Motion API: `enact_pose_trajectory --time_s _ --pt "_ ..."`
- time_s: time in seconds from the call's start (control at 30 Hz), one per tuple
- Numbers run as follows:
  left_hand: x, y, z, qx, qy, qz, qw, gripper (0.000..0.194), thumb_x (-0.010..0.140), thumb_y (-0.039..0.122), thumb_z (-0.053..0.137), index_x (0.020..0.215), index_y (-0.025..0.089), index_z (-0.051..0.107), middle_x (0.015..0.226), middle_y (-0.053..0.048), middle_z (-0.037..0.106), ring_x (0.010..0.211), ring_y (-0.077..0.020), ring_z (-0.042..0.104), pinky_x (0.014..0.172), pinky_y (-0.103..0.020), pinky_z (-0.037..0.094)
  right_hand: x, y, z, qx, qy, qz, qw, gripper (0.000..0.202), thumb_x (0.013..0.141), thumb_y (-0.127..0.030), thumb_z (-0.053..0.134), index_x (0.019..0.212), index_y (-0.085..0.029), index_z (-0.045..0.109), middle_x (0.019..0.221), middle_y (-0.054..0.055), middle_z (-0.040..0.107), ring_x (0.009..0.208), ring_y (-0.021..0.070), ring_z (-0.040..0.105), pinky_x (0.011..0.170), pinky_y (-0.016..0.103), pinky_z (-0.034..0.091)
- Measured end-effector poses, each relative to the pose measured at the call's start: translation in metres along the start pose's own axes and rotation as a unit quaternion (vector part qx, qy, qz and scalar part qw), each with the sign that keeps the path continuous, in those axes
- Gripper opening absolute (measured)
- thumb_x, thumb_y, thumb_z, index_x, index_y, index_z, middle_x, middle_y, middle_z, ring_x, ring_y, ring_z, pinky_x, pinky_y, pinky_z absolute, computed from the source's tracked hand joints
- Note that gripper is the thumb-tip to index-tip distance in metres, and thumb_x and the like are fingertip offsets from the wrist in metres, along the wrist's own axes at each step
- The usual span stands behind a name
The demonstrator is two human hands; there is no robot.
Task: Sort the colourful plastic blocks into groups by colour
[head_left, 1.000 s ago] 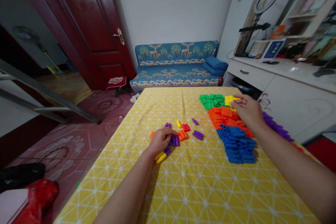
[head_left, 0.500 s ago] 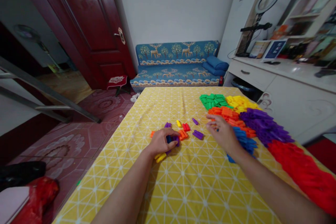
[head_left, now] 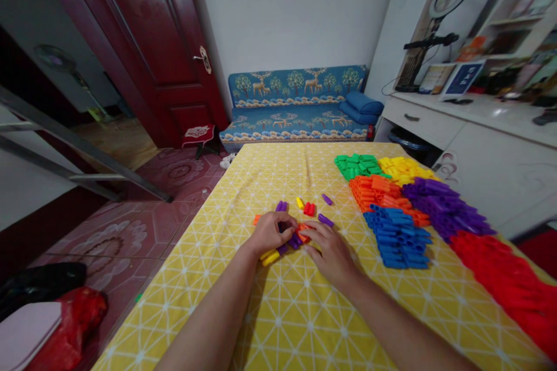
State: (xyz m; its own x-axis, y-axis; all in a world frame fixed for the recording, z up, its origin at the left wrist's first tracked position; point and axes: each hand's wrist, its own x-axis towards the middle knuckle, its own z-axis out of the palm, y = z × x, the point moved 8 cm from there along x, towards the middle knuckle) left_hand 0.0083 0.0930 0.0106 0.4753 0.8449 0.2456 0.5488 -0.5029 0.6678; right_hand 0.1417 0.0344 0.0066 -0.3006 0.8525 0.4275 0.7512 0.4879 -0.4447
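My left hand (head_left: 273,233) is curled low over the yellow cloth, its thumb and fingers closed around small purple plastic pieces (head_left: 295,241). Close against it, my right hand (head_left: 329,252) has bent fingertips on an orange plastic piece (head_left: 303,233). Fingers partly cover both. Yellow pieces (head_left: 270,257) lie under the left wrist side, and purple ones (head_left: 281,206) lie just beyond the left knuckles. Past the right fingers are red pieces (head_left: 309,209), a yellow piece (head_left: 300,203), a purple piece (head_left: 327,199) and another purple piece (head_left: 325,220).
On the table's right side lie sorted heaps: green (head_left: 357,166), yellow (head_left: 404,170), orange (head_left: 375,190), blue (head_left: 398,237), purple (head_left: 444,206) and red (head_left: 500,278). A blue sofa (head_left: 282,119) stands beyond the table's far edge, a white cabinet (head_left: 491,156) to the right.
My right hand has moved left from beside the orange and blue heaps to the small pieces at my left hand. My left hand has stayed nearly in place.
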Motion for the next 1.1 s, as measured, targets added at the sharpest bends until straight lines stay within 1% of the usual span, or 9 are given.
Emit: enact_pose_trajectory --time_s 0.13,0.27,0.4,0.63,0.73,0.83,0.93,1.0,1.1 --pt "0.000 -0.005 0.000 -0.008 0.006 -0.014 1.000 0.018 0.076 0.018 0.060 0.086 0.021 0.075 0.087 -0.001 0.076 0.079 -0.0165 0.068 0.077 -0.024 0.051 -0.002 -0.005 -0.007 0.001 0.026 0.002 1.000 0.014 0.081 -0.014 0.059 0.093 -0.020 0.063 0.109 0.007 0.063 0.105 0.0234 0.056 0.094 0.041 0.046" --pt "0.002 -0.003 -0.001 -0.001 0.009 -0.015 1.000 0.019 0.077 0.019 0.060 0.088 0.021 0.076 0.088 -0.001 0.076 0.078 -0.0167 0.068 0.078 -0.025 0.051 -0.004 0.001 -0.010 0.004 0.033 0.035 0.999 0.016 0.087 -0.021 0.052 0.101 -0.018 0.059 0.098 0.008 0.064 0.093 0.0227 0.060 0.084 0.038 0.049" --pt "0.002 -0.001 -0.002 0.013 0.011 -0.005 1.000 0.018 0.079 0.021 0.061 0.089 0.022 0.076 0.089 -0.001 0.076 0.080 -0.0171 0.069 0.079 -0.025 0.051 -0.006 0.014 -0.008 0.019 0.045 0.054 0.997 0.025 0.094 -0.024 0.040 0.110 -0.017 0.058 0.104 0.009 0.066 0.093 0.0219 0.063 0.084 0.038 0.051" --pt "0.001 -0.002 -0.001 0.019 0.007 -0.001 1.000 0.016 0.079 0.029 0.067 0.091 0.023 0.076 0.089 -0.001 0.076 0.077 -0.0164 0.068 0.076 -0.024 0.051 -0.008 0.026 -0.014 0.055 0.091 0.081 0.991 0.028 0.085 -0.018 0.045 0.105 -0.020 0.063 0.107 0.008 0.067 0.098 0.0222 0.064 0.088 0.039 0.052" --pt "0.001 0.000 -0.001 0.013 0.009 0.005 1.000 0.016 0.080 0.028 0.066 0.090 0.022 0.076 0.090 -0.001 0.076 0.078 -0.0166 0.068 0.077 -0.025 0.051 -0.006 0.035 -0.036 0.111 0.121 0.112 0.980 0.022 0.086 -0.024 0.051 0.104 -0.024 0.064 0.098 0.005 0.069 0.085 0.0200 0.065 0.076 0.034 0.055" --pt "0.001 0.001 -0.002 0.010 0.007 0.005 1.000 0.016 0.080 0.027 0.064 0.091 0.023 0.076 0.091 -0.001 0.076 0.079 -0.0167 0.069 0.077 -0.025 0.051 -0.004 0.060 -0.078 0.123 0.192 0.143 0.963 0.019 0.084 -0.032 0.057 0.099 -0.024 0.066 0.095 0.005 0.069 0.074 0.0183 0.064 0.062 0.030 0.053" --pt "0.001 0.001 -0.002 0.015 0.005 0.004 1.000 0.017 0.081 0.028 0.064 0.091 0.023 0.076 0.092 -0.001 0.076 0.080 -0.0170 0.069 0.079 -0.025 0.050 -0.009 0.101 -0.126 0.100 0.292 0.174 0.935 0.028 0.080 -0.037 0.060 0.101 -0.020 0.067 0.100 0.008 0.069 0.079 0.0198 0.065 0.067 0.032 0.052" --pt "0.001 0.001 -0.002 0.017 0.006 0.007 1.000 0.016 0.081 0.027 0.064 0.091 0.024 0.076 0.092 -0.001 0.076 0.081 -0.0171 0.069 0.079 -0.025 0.050 -0.018 0.134 -0.152 0.062 0.344 0.225 0.910 0.033 0.078 -0.039 0.060 0.103 -0.018 0.067 0.092 0.009 0.069 0.074 0.0200 0.064 0.066 0.033 0.051" --pt "0.001 0.001 -0.002 0.019 0.007 0.010 1.000 0.016 0.081 0.027 0.064 0.091 0.024 0.076 0.091 -0.001 0.076 0.081 -0.0171 0.069 0.078 -0.025 0.050 -0.032 0.175 -0.174 -0.025 0.365 0.299 0.882 0.035 0.075 -0.036 0.060 0.101 -0.016 0.068 0.073 0.007 0.065 0.060 0.0182 0.058 0.063 0.034 0.049"
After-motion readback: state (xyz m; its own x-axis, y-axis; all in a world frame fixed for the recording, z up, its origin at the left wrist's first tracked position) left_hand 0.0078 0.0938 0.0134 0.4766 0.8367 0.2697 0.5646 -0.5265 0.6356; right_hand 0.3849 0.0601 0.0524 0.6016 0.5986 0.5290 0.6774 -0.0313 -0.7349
